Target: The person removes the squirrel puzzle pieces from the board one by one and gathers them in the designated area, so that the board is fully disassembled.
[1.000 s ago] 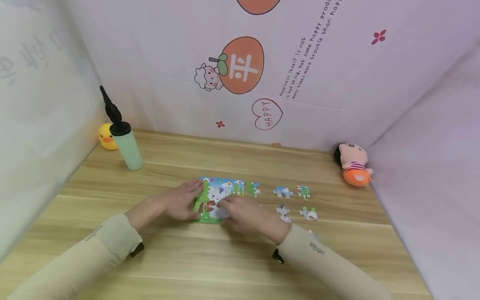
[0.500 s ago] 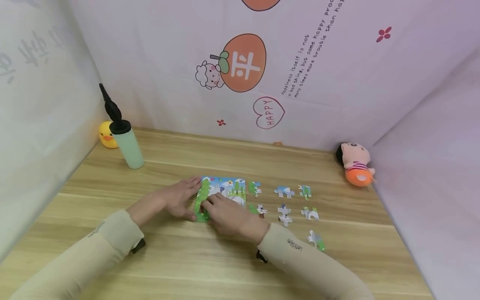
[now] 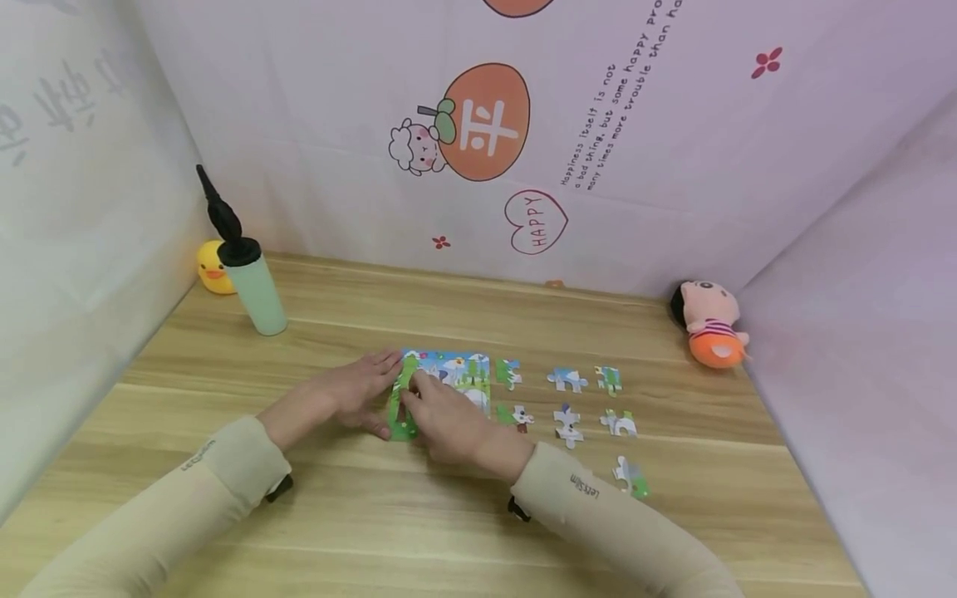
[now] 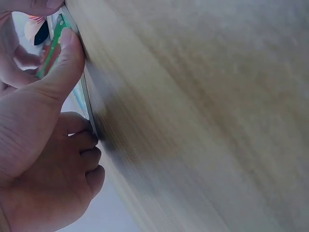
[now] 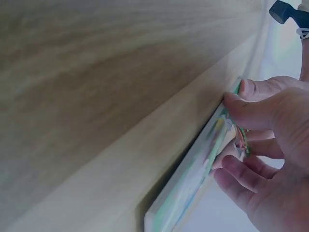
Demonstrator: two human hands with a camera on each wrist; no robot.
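Observation:
A jigsaw puzzle board (image 3: 475,372) with a colourful animal picture lies flat on the wooden table. My left hand (image 3: 360,389) holds its left side, thumb at the near corner and fingers along the edge towards the far one. Over the board's left part, my right hand (image 3: 449,422) pinches a puzzle piece (image 4: 54,39) with a green edge, which stands tilted up in the left wrist view. This hand hides much of the picture in the head view.
Several loose puzzle pieces (image 3: 568,426) lie right of the board. A green hand pump (image 3: 257,297) and a yellow rubber duck (image 3: 213,267) stand at the back left. A plush doll (image 3: 709,322) lies at the back right, near the cloth walls.
My right hand has moved left across the board to its left part, uncovering loose pieces on the right. Over the last half second its fingers have risen slightly. My left hand stays at the edge.

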